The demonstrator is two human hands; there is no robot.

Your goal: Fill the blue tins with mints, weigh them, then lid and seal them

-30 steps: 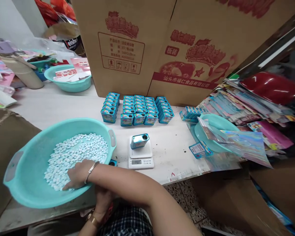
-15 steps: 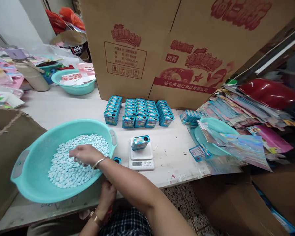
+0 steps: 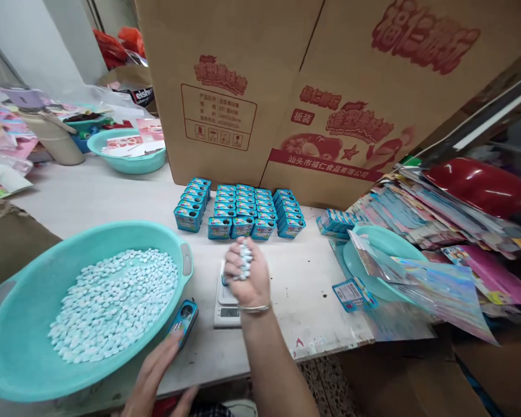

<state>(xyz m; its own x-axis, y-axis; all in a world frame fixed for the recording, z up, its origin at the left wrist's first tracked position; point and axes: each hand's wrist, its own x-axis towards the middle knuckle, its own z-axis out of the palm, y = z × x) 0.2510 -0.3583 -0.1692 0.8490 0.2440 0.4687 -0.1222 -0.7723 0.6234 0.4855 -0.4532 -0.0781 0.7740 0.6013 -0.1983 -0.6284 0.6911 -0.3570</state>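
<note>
Cardboard cartons [image 3: 243, 87] with red Chinese print back a scuffed white table [image 3: 113, 191]. Right hand [image 3: 246, 278] hovers palm-up over a small digital scale [image 3: 226, 304], cupped around pale blue tablets [image 3: 244, 258]. Left hand [image 3: 154, 376], fingers loosely spread, touches a blue tin [image 3: 183, 318] beside the round turquoise plastic basin [image 3: 21, 359] of tablets.

The right hand [image 3: 246, 275] is closed around a handful of pale blue tablets [image 3: 244, 260], above the small scale [image 3: 226, 301]. Left of the scale, the left hand [image 3: 156, 370] reaches with open fingers to a blue tin [image 3: 183, 317] beside the teal basin [image 3: 21, 353]. Behind the scale stand rows of blue tins [image 3: 241, 207].
</note>
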